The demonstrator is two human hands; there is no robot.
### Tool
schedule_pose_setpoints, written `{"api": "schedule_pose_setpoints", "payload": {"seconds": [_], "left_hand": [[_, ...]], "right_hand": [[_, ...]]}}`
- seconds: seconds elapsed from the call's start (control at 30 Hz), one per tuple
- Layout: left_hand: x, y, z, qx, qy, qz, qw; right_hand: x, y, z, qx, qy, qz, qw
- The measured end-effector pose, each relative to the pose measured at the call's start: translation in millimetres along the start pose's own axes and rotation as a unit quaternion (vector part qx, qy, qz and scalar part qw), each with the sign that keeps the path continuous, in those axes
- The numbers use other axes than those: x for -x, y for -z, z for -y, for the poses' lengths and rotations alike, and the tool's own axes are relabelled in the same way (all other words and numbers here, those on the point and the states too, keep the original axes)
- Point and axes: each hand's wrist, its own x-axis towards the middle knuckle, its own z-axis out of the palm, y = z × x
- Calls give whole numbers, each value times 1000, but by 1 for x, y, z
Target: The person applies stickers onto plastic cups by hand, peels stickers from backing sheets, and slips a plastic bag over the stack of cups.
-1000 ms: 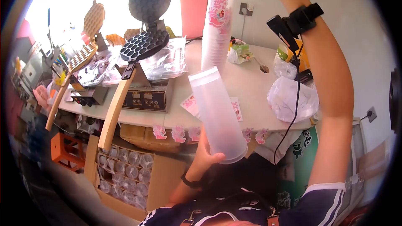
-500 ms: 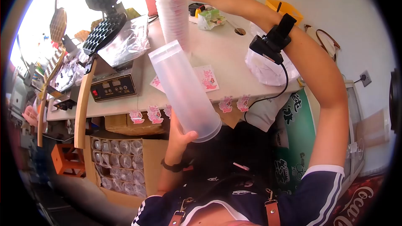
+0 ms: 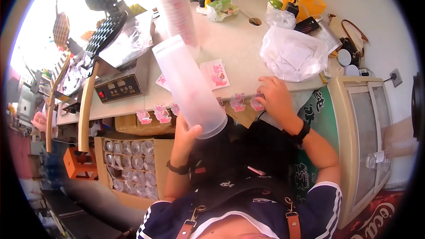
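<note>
My left hand (image 3: 185,138) is closed around the lower right-hand end of a tall frosted plastic cup (image 3: 190,86), tilted in front of the table edge. My right hand (image 3: 276,102) is at the table's front edge, fingers loosely curled and apart. Its fingertips are at a pink cartoon sticker (image 3: 256,102), the rightmost of several hanging along that edge; whether they touch it I cannot tell. Another sticker (image 3: 237,102) hangs just to the left. Behind the cup, a printed sticker sheet (image 3: 215,74) lies on the table.
A tall stack of stickered cups (image 3: 175,13) stands behind. On the left is a waffle maker (image 3: 106,35) with a wooden handle (image 3: 87,110) jutting forward. A white plastic bag (image 3: 294,55) with papers lies right. Below, a carton (image 3: 159,163) holds wrapped cups.
My right hand has come down from above the far side of the table to the stickers at the front edge. The cup in my left hand has shifted slightly left and up.
</note>
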Motion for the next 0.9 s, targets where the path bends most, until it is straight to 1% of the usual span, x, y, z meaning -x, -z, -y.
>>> {"api": "schedule_pose_setpoints", "payload": {"seconds": [0.07,0.1,0.17,0.2,0.27,0.3,0.37,0.4,0.47,0.5,0.57,0.6,0.63,0.67,0.7,0.77,0.8,0.87,0.9], "left_hand": [[0,-6,6,7,14,4,1000],[0,-7,9,13,25,12,1000],[1,-7,16,2,29,17,999],[1,-7,18,-9,32,25,999],[1,-7,20,-17,40,32,999],[0,-6,20,-24,47,42,998],[1,-8,18,-34,42,33,998],[1,-10,18,-41,36,23,998],[-2,-13,18,-46,53,27,997],[-4,-15,19,-51,68,38,996],[-7,-30,19,-49,78,56,994],[-9,-37,19,-48,86,75,992],[-10,-41,21,-64,90,101,989],[-10,-45,24,-63,92,108,988],[-9,-49,27,-61,92,133,985],[-4,-59,28,-58,94,165,980],[-3,-61,26,-58,94,167,980],[0,-62,23,-6,113,156,981],[0,-63,21,-10,111,146,983]], "right_hand": [[8,-10,2,1,-12,-75,997],[8,-13,1,-1,-12,-74,997],[8,-16,0,-11,-5,-115,993],[8,-18,-1,-14,-4,-115,993],[9,-21,-2,30,52,-132,989],[12,-21,-1,28,52,-133,989],[19,-20,5,32,52,-188,980],[21,-15,7,30,54,-189,980],[19,26,26,-19,9,-244,970],[16,46,33,-22,8,-240,970],[5,87,44,-127,31,-222,966],[0,101,48,-124,27,-222,967],[-6,112,52,-128,52,-183,973],[-12,119,54,-132,77,-143,978],[-18,122,57,-129,72,-144,979],[-29,125,59,-71,82,-95,990],[-29,124,57,-70,80,-97,990],[-31,115,55,-102,84,-105,986],[-28,109,56,-103,87,-105,985]]}}
